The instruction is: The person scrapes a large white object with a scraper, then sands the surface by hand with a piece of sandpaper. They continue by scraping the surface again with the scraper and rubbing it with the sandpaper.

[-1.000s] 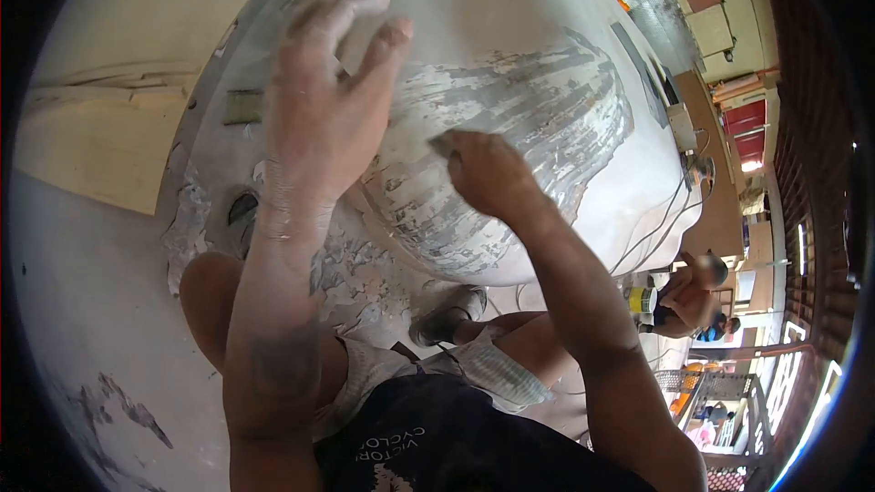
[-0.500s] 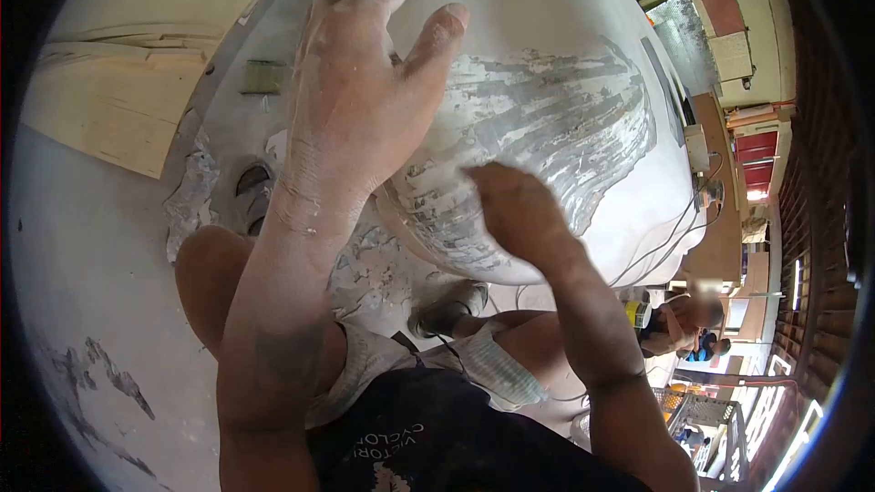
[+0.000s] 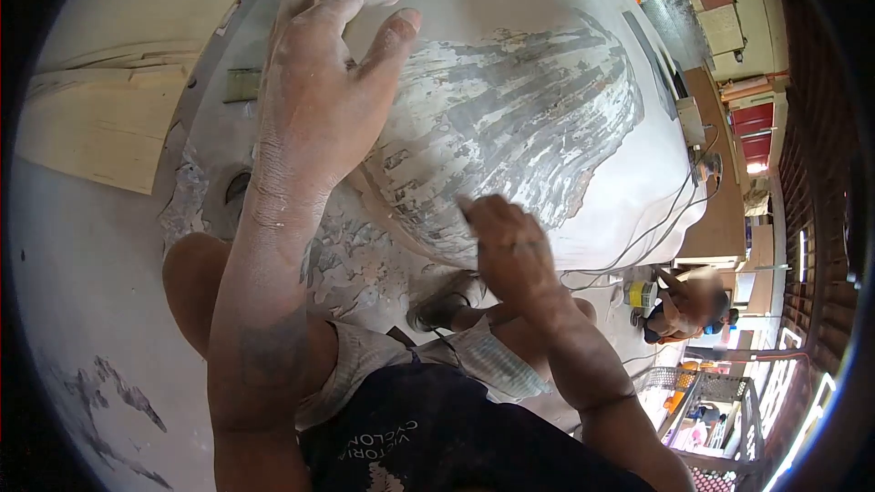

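Observation:
A large rounded white shell-like piece [image 3: 629, 210] stands before me, with a scraped patch of grey streaks and flaking coating [image 3: 538, 109] across its side. My left hand [image 3: 333, 73] is dusted with white powder and held over the left part of the piece, fingers apart and bent, with nothing in them. Low on the scraped patch, near its lower edge, my right hand [image 3: 515, 246] is closed with the knuckles up. A dark tip shows at its front; I cannot tell what it grips.
Peeled flakes [image 3: 360, 264] litter the floor by my shoe [image 3: 437, 305]. Thin wooden sheets [image 3: 100, 118] lie at the left. Cables [image 3: 652, 237] run along the piece's right side. Another person [image 3: 688, 305] crouches at the right near a yellow-labelled bucket [image 3: 642, 293]; a metal rack [image 3: 720, 419] stands below.
My right hand has moved down along the scraped patch, toward my body. The left hand appears slightly further left, still spread, as the whole view shifts. The other person has changed posture.

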Demonstrator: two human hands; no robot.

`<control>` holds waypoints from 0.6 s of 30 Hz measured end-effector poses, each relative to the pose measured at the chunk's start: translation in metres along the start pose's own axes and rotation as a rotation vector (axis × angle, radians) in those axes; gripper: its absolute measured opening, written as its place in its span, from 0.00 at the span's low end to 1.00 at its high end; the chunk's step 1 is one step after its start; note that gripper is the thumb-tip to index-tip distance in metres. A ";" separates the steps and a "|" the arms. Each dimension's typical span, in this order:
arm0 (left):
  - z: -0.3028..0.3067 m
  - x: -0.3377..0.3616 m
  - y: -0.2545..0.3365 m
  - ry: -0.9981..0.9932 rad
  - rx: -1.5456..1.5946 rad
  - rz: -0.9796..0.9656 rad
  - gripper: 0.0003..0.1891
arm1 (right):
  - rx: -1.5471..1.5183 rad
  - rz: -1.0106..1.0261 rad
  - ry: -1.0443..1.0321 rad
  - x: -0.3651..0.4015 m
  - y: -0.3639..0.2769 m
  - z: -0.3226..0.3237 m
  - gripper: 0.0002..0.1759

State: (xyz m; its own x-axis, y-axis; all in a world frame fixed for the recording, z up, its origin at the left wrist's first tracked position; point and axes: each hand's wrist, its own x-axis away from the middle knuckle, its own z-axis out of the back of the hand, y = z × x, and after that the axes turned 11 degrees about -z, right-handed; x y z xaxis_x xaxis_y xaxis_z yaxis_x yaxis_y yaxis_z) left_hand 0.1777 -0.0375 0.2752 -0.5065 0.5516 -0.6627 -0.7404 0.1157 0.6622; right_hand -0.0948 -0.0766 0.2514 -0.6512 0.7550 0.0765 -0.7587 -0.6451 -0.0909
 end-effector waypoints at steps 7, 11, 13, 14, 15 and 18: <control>-0.011 -0.001 0.003 -0.037 0.003 0.016 0.19 | 0.058 -0.156 0.145 -0.029 0.027 0.000 0.23; -0.013 -0.005 0.010 -0.040 0.056 0.029 0.20 | -0.029 -0.120 0.146 -0.040 0.041 0.039 0.20; -0.014 -0.003 0.006 -0.022 0.040 0.003 0.19 | -0.139 -0.134 -0.019 -0.064 0.045 0.078 0.19; -0.016 -0.003 0.005 -0.007 0.026 -0.015 0.19 | -0.274 -0.242 -0.032 -0.072 0.052 0.070 0.19; -0.017 -0.003 0.005 0.008 0.012 -0.034 0.18 | -0.411 -0.350 -0.030 -0.080 0.058 0.063 0.20; -0.016 -0.005 0.006 -0.004 0.010 -0.023 0.18 | -0.567 -0.489 -0.247 -0.081 0.076 0.040 0.21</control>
State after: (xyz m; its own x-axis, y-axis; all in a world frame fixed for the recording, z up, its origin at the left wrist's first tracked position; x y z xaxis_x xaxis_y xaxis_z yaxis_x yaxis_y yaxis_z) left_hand 0.1684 -0.0521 0.2772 -0.4879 0.5517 -0.6764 -0.7474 0.1362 0.6502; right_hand -0.1006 -0.1915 0.2776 -0.2818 0.8471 0.4505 -0.8778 -0.0381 -0.4774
